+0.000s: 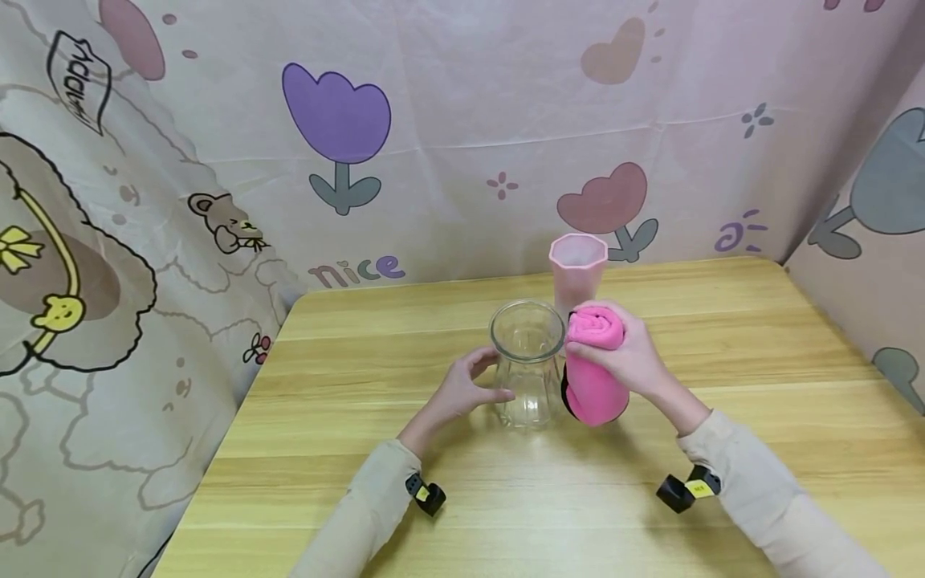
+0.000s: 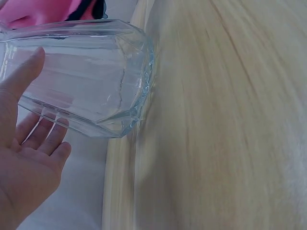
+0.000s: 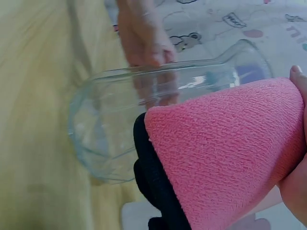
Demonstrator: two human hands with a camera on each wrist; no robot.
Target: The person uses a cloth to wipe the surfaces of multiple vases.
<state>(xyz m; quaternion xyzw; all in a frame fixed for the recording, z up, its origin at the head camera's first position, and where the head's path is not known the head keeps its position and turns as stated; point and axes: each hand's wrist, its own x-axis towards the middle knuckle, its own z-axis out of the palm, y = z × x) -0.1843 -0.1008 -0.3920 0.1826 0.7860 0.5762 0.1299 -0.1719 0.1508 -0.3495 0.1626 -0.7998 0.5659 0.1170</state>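
Observation:
A clear glass vase (image 1: 526, 385) with a round rim and faceted sides stands upright on the wooden table. The left hand (image 1: 466, 387) holds it from its left side, thumb across the front and fingers toward the back; in the left wrist view the thumb (image 2: 26, 72) lies over the glass. To the vase's right, the right hand (image 1: 630, 353) grips a rolled pink towel (image 1: 598, 385) with black edging, close beside the glass. In the right wrist view the towel (image 3: 225, 148) covers part of the vase (image 3: 115, 105), so whether they touch is hard to tell.
Behind the towel stands a pink faceted cup (image 1: 578, 273), its lower part hidden by the right hand and towel. A printed cloth backdrop (image 1: 462, 160) rises along the back edge of the wooden table (image 1: 347, 482) and at both sides.

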